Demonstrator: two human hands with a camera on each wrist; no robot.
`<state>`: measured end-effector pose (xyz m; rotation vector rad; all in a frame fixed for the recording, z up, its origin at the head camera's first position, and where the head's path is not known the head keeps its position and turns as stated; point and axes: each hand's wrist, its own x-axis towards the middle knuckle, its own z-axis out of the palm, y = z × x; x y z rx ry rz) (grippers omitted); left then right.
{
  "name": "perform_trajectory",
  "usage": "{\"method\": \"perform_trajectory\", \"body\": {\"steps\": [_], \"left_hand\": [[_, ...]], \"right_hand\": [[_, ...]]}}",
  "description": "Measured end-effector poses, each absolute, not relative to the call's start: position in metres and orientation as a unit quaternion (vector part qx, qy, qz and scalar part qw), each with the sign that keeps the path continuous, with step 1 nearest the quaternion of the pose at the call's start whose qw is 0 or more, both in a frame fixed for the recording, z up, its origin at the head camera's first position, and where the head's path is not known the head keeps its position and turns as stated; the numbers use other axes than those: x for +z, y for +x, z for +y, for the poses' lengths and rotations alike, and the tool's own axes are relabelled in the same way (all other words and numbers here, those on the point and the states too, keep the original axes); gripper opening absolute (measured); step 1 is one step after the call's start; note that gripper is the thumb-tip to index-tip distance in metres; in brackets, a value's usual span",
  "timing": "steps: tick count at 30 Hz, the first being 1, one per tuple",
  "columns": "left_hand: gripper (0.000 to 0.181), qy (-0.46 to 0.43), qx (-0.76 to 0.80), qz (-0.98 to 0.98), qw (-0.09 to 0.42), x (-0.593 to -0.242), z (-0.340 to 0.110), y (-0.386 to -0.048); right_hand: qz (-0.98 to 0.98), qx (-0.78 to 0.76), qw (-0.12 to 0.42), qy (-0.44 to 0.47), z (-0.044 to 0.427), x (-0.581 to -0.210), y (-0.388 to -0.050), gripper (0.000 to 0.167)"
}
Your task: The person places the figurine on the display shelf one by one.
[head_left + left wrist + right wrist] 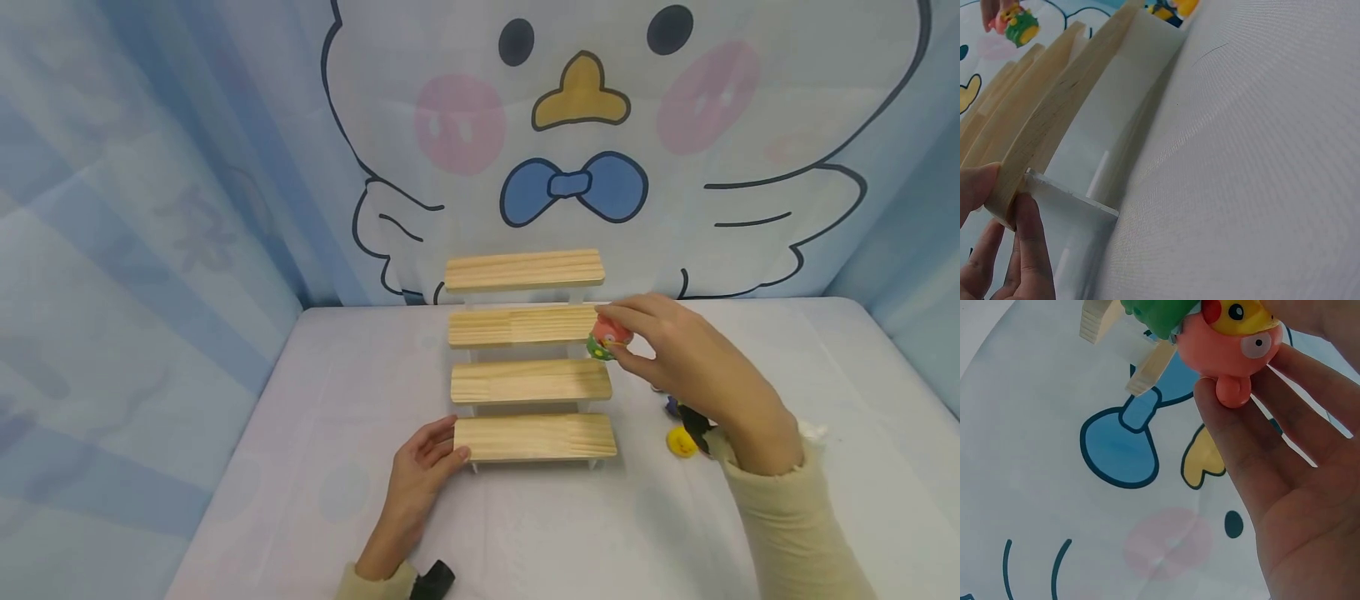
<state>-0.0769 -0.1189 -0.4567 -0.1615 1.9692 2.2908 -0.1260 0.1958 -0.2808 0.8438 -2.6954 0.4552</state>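
My right hand pinches a small pink and green figurine beside the right end of the third step up of a wooden four-step rack. In the right wrist view the figurine shows a yellow face and a round pink knob, held between thumb and fingers. My left hand grips the left end of the lowest step; in the left wrist view its thumb and fingers pinch the board's end above a white support.
A yellow figurine and a dark blue one lie on the white-covered table, right of the rack, partly behind my right wrist. A curtain with a cartoon bird hangs behind the rack.
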Motion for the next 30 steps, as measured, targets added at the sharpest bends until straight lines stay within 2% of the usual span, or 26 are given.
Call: {"method": "perform_trajectory", "body": {"steps": [9, 18, 30], "left_hand": [[0.057, -0.051, 0.755, 0.651, 0.056, -0.457, -0.119, -0.077], [0.056, -0.047, 0.758, 0.648, 0.052, -0.457, -0.119, -0.076], [0.056, -0.046, 0.76, 0.647, 0.048, -0.457, -0.118, -0.077]], "right_hand": [[-0.928, 0.163, 0.134, 0.309, 0.189, -0.278, -0.133, 0.051], [-0.908, 0.16, 0.174, 0.346, 0.185, -0.277, -0.147, 0.046], [-0.915, 0.152, 0.163, 0.336, 0.175, -0.274, -0.162, 0.042]]}}
